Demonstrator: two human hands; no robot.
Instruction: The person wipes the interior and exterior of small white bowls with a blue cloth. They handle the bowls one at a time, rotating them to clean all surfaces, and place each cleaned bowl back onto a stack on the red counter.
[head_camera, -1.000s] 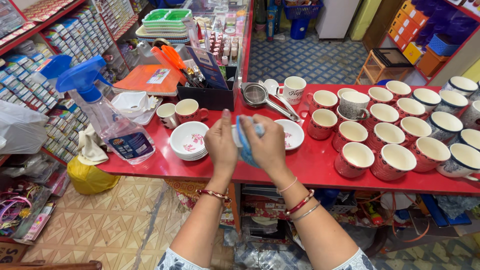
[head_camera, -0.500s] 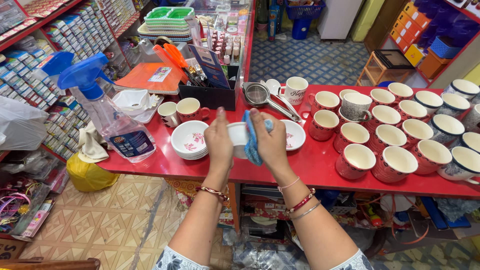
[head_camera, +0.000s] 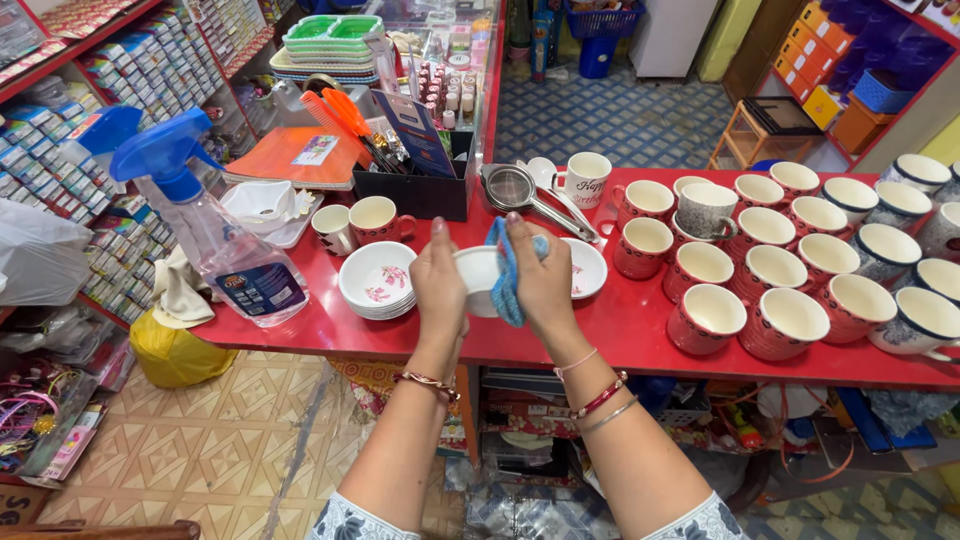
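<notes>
My left hand holds a small white bowl above the front of the red counter. My right hand presses a blue cloth against the bowl's right side. A stack of white bowls with pink flowers sits just left of my hands. Another flowered bowl lies on the counter behind my right hand.
A spray bottle with a blue trigger stands at the counter's left end. Several red and blue mugs crowd the right half. A metal strainer, a white mug and a black box of goods sit further back.
The bowl has turned in my hands, its white rim now showing more between them. The cloth has shifted from covering the bowl to its right side.
</notes>
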